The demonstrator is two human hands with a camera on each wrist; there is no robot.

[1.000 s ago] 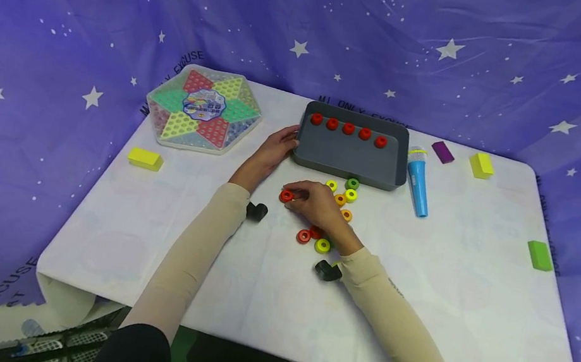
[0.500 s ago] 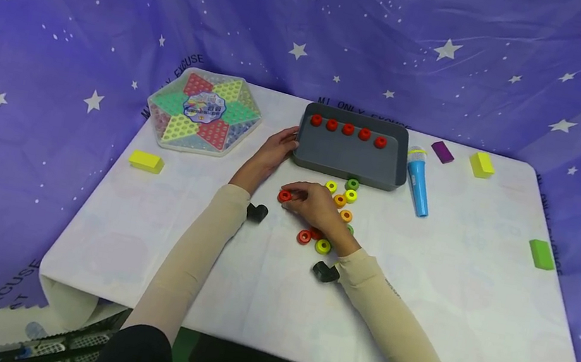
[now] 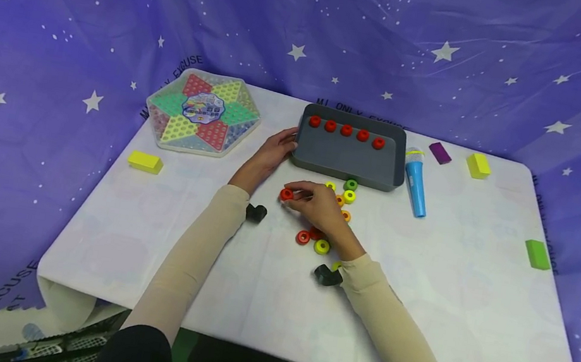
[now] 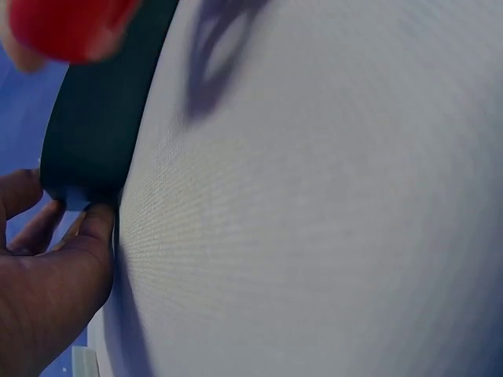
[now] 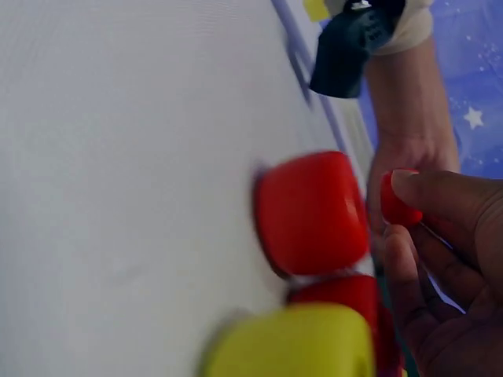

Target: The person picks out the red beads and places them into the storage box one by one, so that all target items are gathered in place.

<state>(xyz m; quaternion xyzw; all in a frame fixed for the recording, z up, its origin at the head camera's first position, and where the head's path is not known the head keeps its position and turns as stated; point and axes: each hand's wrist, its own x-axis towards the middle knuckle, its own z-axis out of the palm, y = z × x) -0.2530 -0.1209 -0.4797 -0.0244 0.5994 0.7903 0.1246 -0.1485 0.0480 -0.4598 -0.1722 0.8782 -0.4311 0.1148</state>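
My left hand holds the left end of a dark grey rectangular tray; in the left wrist view the thumb and fingers meet the tray's corner. Inside the tray, along its far side, several red ring-shaped beads stand in a row. Just in front of the tray, my right hand pinches another red ring bead between thumb and fingertips, above the white cloth. Below and beside that hand lie loose ring beads: red, yellow, orange and green. My right hand hides some of them.
A hexagonal Chinese checkers box lies at the back left, a yellow block in front of it. Right of the tray are a blue toy microphone, a purple block, a yellow block and a green block.
Hardly anything differs: my left hand stays at the tray and my right hand keeps the red ring bead in nearly the same spot. The head view shifts slightly.
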